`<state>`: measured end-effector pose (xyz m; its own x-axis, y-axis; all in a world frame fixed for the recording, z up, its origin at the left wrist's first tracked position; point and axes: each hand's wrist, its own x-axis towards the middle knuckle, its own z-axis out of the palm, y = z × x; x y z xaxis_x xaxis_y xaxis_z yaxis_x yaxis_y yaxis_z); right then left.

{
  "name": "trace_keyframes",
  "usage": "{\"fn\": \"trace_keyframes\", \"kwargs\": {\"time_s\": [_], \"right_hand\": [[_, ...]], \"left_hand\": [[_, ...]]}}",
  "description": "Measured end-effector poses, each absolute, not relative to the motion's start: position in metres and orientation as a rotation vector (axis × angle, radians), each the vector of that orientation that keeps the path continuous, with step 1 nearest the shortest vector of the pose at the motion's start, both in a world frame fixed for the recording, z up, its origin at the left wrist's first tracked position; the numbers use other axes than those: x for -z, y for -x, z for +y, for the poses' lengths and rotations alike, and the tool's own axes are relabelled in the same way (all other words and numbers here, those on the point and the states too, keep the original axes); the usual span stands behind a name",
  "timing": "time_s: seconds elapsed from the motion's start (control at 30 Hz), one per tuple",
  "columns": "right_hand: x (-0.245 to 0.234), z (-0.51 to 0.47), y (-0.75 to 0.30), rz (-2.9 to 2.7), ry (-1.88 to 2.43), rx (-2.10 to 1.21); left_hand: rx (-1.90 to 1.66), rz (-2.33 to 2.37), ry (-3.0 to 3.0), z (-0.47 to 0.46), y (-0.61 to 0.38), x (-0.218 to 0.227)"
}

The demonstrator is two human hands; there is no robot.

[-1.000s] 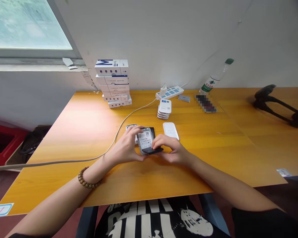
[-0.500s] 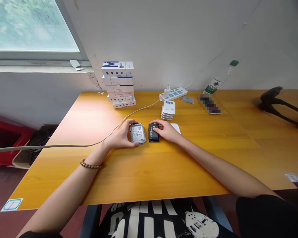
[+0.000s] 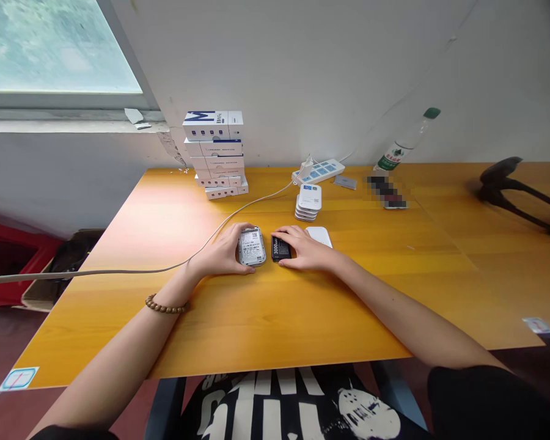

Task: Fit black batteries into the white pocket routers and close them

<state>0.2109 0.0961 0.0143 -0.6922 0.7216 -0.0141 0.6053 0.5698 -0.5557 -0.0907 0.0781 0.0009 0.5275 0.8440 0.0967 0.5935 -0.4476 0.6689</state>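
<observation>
My left hand (image 3: 222,253) curls round the left side of a small white device (image 3: 251,246) that lies back-up on the orange table (image 3: 266,305), its label showing. My right hand (image 3: 305,249) rests with its fingers over a flat black battery (image 3: 279,249) lying just right of the device. A white cover (image 3: 319,235) lies behind my right hand. A bead bracelet is on my left wrist.
A stack of white boxes (image 3: 215,153) stands at the back by the wall. A power strip (image 3: 318,172) with a grey cable (image 3: 119,272), a pile of white devices (image 3: 308,201), a plastic bottle (image 3: 406,146) and a black stand (image 3: 522,192) are further back.
The device and battery, held up together a second ago, now lie side by side on the table. My right hand has closed further over the battery.
</observation>
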Motion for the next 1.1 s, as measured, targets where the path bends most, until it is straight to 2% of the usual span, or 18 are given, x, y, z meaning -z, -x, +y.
{"fn": "trace_keyframes", "kwargs": {"time_s": [0.33,1.1], "right_hand": [[-0.019,0.098,-0.215,-2.612,1.068,-0.86],[-0.014,0.108,-0.223,-2.655,1.134,-0.721]], "left_hand": [[-0.521,1.124,-2.223,0.079,0.093,-0.002],[-0.583,1.133,-2.219,0.079,0.082,-0.005]]}}
